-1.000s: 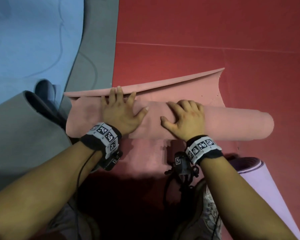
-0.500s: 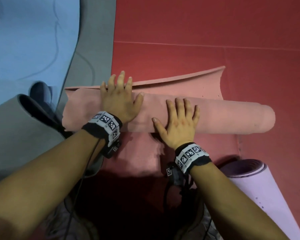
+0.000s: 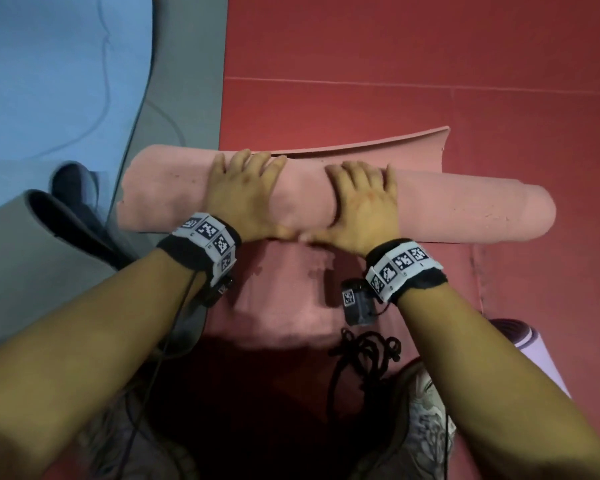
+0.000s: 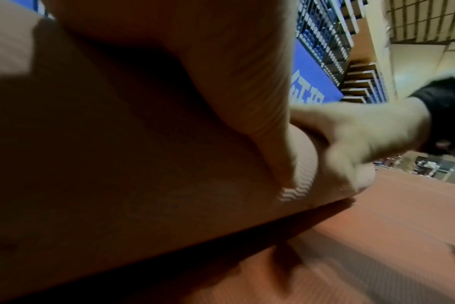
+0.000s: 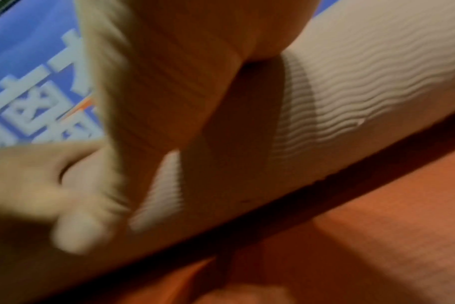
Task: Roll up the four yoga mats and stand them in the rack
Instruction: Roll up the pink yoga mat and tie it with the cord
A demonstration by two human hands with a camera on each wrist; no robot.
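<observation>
A pink yoga mat (image 3: 465, 213), nearly all rolled, lies crosswise on the red floor. A short unrolled flap (image 3: 395, 143) curls up behind it. My left hand (image 3: 243, 192) and right hand (image 3: 361, 199) press side by side on top of the roll. Their fingers are spread over its far side and the thumbs meet on the near side. The left wrist view shows the ribbed mat (image 4: 117, 164) under my palm, with the right hand (image 4: 364, 133) beside it. In the right wrist view the mat (image 5: 364, 82) fills the frame. No rack is in view.
A grey mat (image 3: 21, 271) with a curled edge lies at left, and a flat blue mat (image 3: 49, 81) beyond it. A rolled purple mat (image 3: 534, 348) lies at lower right. My shoe (image 3: 426, 427) is below the hands. The red floor (image 3: 430, 46) stretches ahead.
Both hands have pushed the pink roll away from me over its flap, so less flap shows. The right hand has slid up onto the roll's top beside the left.
</observation>
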